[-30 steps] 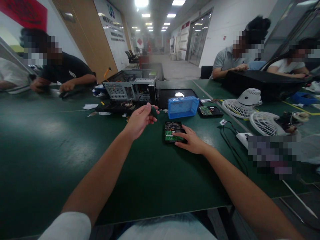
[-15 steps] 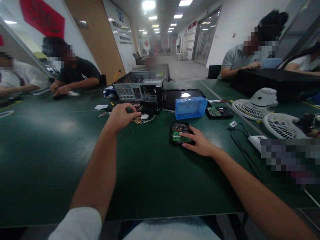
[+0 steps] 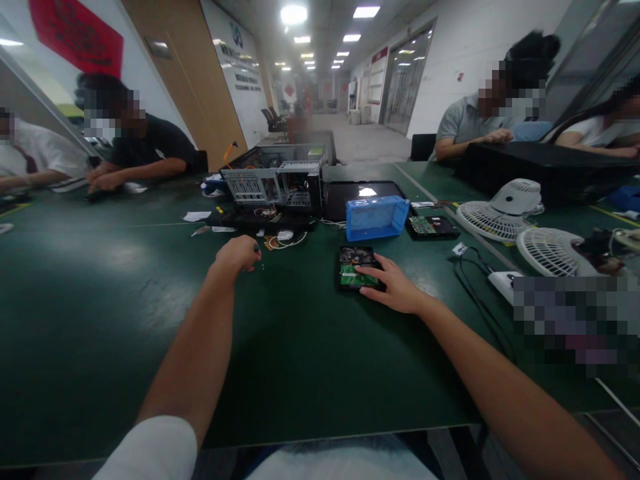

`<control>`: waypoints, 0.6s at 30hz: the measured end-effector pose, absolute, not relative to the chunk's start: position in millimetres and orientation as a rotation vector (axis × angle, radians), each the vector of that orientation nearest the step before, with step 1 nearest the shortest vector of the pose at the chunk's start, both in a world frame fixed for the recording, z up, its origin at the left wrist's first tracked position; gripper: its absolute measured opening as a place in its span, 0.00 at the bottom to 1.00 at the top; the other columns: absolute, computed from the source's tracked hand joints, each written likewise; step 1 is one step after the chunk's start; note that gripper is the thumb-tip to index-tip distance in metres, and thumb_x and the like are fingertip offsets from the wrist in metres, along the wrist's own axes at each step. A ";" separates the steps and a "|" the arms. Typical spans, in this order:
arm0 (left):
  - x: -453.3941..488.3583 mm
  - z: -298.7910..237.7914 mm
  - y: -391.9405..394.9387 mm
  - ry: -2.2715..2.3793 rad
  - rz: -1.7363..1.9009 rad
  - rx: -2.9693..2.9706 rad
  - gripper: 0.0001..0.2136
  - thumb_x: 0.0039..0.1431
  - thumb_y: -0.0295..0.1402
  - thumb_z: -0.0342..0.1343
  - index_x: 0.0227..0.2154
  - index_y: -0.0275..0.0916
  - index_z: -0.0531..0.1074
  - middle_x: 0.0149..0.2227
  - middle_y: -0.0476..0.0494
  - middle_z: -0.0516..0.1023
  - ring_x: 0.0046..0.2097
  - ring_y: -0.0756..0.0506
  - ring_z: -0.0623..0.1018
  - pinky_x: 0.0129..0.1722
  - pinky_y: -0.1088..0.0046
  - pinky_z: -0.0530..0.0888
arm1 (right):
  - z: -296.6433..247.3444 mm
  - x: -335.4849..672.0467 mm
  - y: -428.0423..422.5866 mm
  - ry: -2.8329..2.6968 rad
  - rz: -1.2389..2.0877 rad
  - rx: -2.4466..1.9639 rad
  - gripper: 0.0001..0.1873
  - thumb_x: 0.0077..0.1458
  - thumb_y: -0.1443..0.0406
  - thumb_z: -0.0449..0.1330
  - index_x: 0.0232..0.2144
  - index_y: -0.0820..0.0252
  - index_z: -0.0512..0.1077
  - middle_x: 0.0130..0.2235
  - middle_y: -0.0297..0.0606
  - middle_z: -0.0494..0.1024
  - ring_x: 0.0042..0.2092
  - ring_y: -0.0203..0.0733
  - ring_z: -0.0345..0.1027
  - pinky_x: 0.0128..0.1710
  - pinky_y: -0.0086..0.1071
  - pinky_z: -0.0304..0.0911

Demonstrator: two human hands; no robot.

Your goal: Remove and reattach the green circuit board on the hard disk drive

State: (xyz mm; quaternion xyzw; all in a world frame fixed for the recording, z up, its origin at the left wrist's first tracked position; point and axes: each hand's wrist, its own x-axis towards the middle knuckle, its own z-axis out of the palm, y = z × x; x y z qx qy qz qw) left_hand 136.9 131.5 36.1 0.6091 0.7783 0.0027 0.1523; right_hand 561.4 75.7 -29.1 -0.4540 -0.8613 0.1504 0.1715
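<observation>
The left hand (image 3: 239, 255) hovers low over the dark green table (image 3: 100, 300), fingers curled tight around a small dark green tool handle (image 3: 256, 248); only its end shows past the knuckles. The right hand (image 3: 395, 287) lies flat with fingers apart on the near right corner of an opened hard drive (image 3: 356, 265), which rests on the table well right of the left hand, its green circuit board facing up.

Just behind the drive stands a blue plastic box (image 3: 376, 217), with a second drive (image 3: 433, 227) to its right. Further back, an open computer case (image 3: 275, 180) sits beside a flat black panel (image 3: 363, 193), and loose wires and paper scraps lie in front of the case. 2 white fans (image 3: 500, 212) lie face-up at the right edge, near a black cable (image 3: 475, 283).

The matte tabletop picks up soft glare from the ceiling lights (image 3: 293, 13). 4 other people sit along its far sides, 2 on the left and 2 on the right. Behind them a long bright corridor runs back, with a wood-panelled wall (image 3: 190, 80) and a red banner (image 3: 75, 40) on the left and glass doors (image 3: 403, 77) on the right.
</observation>
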 end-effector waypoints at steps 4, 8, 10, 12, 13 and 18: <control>129.0 21.7 140.5 2.236 -0.029 1.700 0.04 0.56 0.31 0.63 0.34 0.41 0.79 0.31 0.45 0.83 0.31 0.47 0.82 0.37 0.74 0.74 | -28.4 561.3 75.5 -2.448 0.430 -1.294 0.33 0.62 0.47 0.61 0.67 0.46 0.66 0.73 0.47 0.50 0.73 0.65 0.43 0.68 0.61 0.46; 124.1 12.7 144.0 2.242 -0.049 1.738 0.04 0.56 0.32 0.63 0.34 0.41 0.79 0.31 0.44 0.83 0.33 0.46 0.82 0.37 0.73 0.73 | -28.1 561.0 75.0 -2.447 0.427 -1.287 0.33 0.62 0.47 0.60 0.66 0.45 0.66 0.73 0.46 0.51 0.73 0.65 0.44 0.68 0.62 0.46; 124.0 10.3 144.8 2.236 -0.053 1.763 0.04 0.56 0.33 0.63 0.35 0.41 0.78 0.31 0.45 0.82 0.33 0.45 0.82 0.37 0.73 0.73 | -28.1 560.9 74.8 -2.448 0.425 -1.285 0.33 0.62 0.47 0.60 0.66 0.45 0.66 0.73 0.46 0.51 0.73 0.65 0.43 0.68 0.62 0.46; 124.6 8.4 146.0 2.223 -0.063 1.777 0.05 0.56 0.34 0.64 0.35 0.41 0.78 0.30 0.45 0.82 0.34 0.45 0.82 0.38 0.72 0.73 | -28.4 560.8 75.0 -2.453 0.426 -1.289 0.33 0.63 0.47 0.60 0.67 0.45 0.66 0.73 0.47 0.51 0.73 0.65 0.43 0.68 0.61 0.46; 124.9 7.4 146.6 2.218 -0.068 1.783 0.05 0.56 0.34 0.64 0.35 0.41 0.78 0.30 0.45 0.82 0.35 0.45 0.82 0.38 0.72 0.73 | -28.6 560.8 75.2 -2.454 0.426 -1.292 0.33 0.63 0.47 0.60 0.67 0.45 0.66 0.73 0.47 0.51 0.73 0.65 0.42 0.68 0.61 0.46; 126.4 3.2 148.0 2.232 -0.046 1.829 0.05 0.54 0.33 0.65 0.33 0.40 0.79 0.29 0.41 0.81 0.38 0.41 0.82 0.42 0.67 0.74 | -29.7 561.4 76.0 -2.450 0.428 -1.297 0.33 0.62 0.45 0.60 0.66 0.43 0.66 0.74 0.46 0.50 0.73 0.65 0.44 0.68 0.62 0.45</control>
